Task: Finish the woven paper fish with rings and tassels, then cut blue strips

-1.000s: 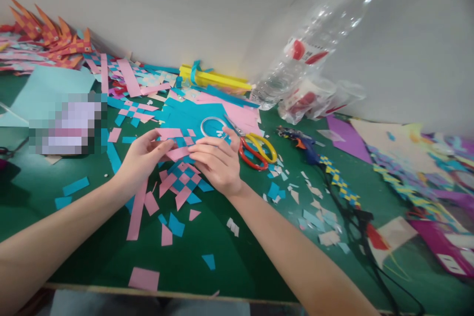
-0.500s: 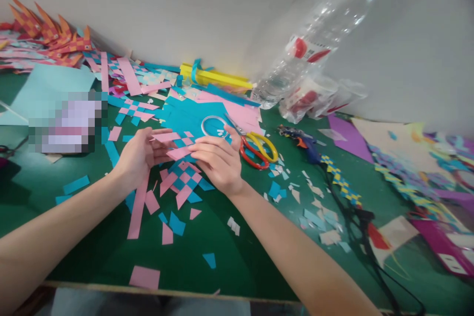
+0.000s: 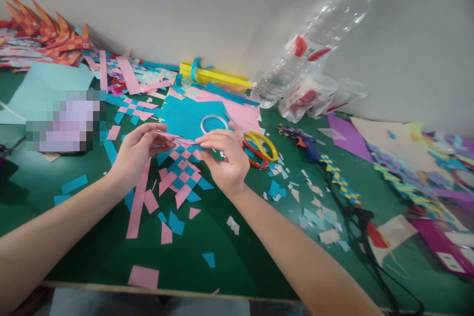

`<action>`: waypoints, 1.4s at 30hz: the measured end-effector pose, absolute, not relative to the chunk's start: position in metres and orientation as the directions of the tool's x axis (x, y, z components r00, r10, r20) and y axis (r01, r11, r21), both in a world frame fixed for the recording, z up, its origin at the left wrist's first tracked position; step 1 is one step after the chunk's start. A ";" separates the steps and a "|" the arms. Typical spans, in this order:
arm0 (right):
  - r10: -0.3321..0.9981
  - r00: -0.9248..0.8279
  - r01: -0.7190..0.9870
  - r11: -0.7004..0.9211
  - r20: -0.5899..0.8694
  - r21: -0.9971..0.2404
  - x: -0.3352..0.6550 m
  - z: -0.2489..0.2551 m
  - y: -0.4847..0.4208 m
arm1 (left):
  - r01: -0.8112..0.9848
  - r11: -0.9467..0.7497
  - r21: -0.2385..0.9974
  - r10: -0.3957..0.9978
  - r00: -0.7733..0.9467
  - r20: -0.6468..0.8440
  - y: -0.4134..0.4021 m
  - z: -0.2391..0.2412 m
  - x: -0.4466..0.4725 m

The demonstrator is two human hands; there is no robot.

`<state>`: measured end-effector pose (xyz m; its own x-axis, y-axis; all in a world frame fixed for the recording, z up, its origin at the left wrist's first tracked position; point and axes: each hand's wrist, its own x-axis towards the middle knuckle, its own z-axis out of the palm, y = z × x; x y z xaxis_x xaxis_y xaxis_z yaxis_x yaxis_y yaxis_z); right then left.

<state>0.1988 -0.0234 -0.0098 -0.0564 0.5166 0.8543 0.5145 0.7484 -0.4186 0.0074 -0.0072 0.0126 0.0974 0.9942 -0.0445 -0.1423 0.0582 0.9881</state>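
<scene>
Your left hand (image 3: 135, 153) and right hand (image 3: 228, 158) meet over the middle of the green table (image 3: 92, 237). The fingers of each hand are pressed together, pinching one end of a pink strip (image 3: 183, 139) that runs level between them. The strip sits at the far edge of the woven mat (image 3: 185, 172), a pink and blue checkered piece lying flat on the table just below your fingers.

Cut scraps of pink and blue paper are scattered all around the mat. Just beyond your hands a blue sheet (image 3: 188, 116) carries a tape ring (image 3: 215, 122). The scissors (image 3: 262, 149), with red and yellow handles, lie just beside your right hand. Farther right rest a glue gun (image 3: 301, 139) and its black cable (image 3: 355, 217), then purple paper (image 3: 348, 139).

Yellow strips (image 3: 215, 78) lie at the foot of the plain pale wall (image 3: 166, 5), and a clear plastic bottle (image 3: 318, 44) leans tilted against it. Orange woven pieces (image 3: 44, 34) are piled in the far left corner.
</scene>
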 end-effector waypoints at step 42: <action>0.882 0.049 0.345 0.425 0.468 -0.837 0.199 -0.016 -0.017 | -0.071 -0.064 0.995 0.996 0.060 0.068 0.000 0.006 0.001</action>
